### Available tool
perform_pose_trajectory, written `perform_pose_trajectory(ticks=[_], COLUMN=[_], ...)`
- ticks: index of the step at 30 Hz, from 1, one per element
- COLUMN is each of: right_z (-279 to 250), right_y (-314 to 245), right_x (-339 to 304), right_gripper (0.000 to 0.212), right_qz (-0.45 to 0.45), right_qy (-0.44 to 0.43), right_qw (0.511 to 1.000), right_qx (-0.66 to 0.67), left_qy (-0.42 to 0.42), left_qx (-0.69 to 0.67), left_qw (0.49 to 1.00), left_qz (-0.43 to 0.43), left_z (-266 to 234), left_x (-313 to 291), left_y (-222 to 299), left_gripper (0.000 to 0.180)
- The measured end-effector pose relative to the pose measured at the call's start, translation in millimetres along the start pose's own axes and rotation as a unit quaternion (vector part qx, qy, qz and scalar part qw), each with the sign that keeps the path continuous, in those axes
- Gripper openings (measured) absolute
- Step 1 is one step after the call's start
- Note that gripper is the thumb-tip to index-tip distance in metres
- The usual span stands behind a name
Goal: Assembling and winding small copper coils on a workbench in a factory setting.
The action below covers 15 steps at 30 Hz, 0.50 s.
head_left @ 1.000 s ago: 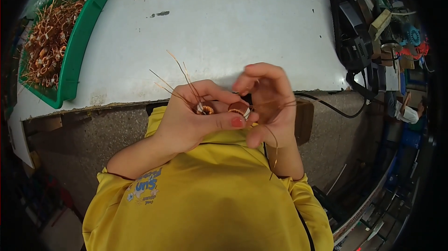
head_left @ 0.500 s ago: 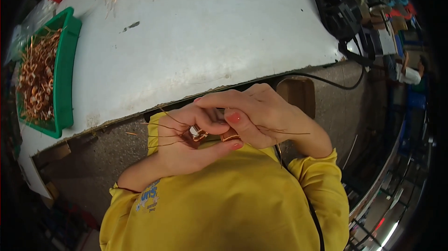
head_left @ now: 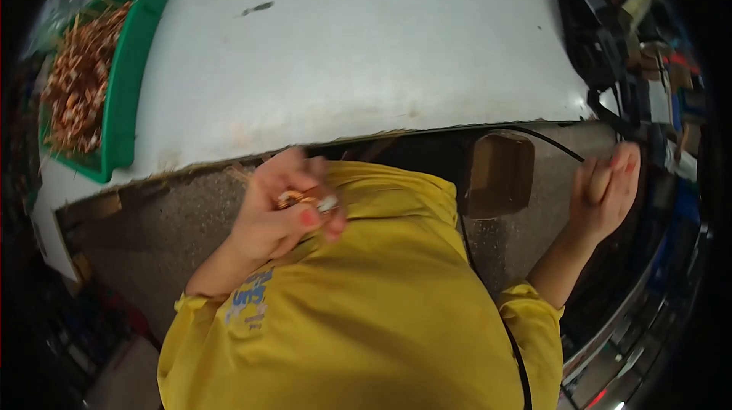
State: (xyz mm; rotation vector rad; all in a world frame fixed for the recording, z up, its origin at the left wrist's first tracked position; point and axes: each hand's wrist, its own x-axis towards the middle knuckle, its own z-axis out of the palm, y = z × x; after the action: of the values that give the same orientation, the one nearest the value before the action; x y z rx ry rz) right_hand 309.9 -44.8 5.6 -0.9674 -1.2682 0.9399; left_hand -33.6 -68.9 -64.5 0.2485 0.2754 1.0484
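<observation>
In front of my yellow top, my left hand (head_left: pixel 263 223) is closed around small copper wire coils (head_left: pixel 296 199) with pale cores. The coils show between thumb and fingers; the palm hides how many there are. My right hand (head_left: pixel 607 192) is raised well out to the right, off the table's edge. Its fingers are pressed together against the thumb, and I cannot make out what they hold, if anything. At the table's left end a green plastic tray (head_left: pixel 126 97) is heaped with similar copper coils (head_left: pixel 82 82).
The white table (head_left: pixel 343 51) has a chipped front edge just beyond my hands. Below that edge stands an open brown box (head_left: pixel 500 173). Black equipment (head_left: pixel 598 51) sits at the table's right end, with a black cable (head_left: pixel 550 141) hanging near my right hand.
My hands were together over my lap and are now apart. The right one has swung far to the right; the left has stayed near its place, still holding coils. The view has shifted slightly.
</observation>
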Motion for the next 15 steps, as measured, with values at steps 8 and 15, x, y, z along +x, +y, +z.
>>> perform_pose_trajectory(ticks=[8,15], right_z=[93,188], right_y=[10,7], right_x=[17,91], right_gripper=[0.022,0.007], right_qz=[0.106,-0.056], right_qy=[0.014,-0.352], right_qw=[0.993,0.886], right_qx=[0.04,-0.297], left_qy=[-0.116,-0.142], left_qx=[0.114,0.248], left_qw=[0.985,0.944], left_qz=[-0.063,-0.164], left_z=[32,42], left_x=[17,16], left_y=[-2,19], left_gripper=[0.035,0.005])
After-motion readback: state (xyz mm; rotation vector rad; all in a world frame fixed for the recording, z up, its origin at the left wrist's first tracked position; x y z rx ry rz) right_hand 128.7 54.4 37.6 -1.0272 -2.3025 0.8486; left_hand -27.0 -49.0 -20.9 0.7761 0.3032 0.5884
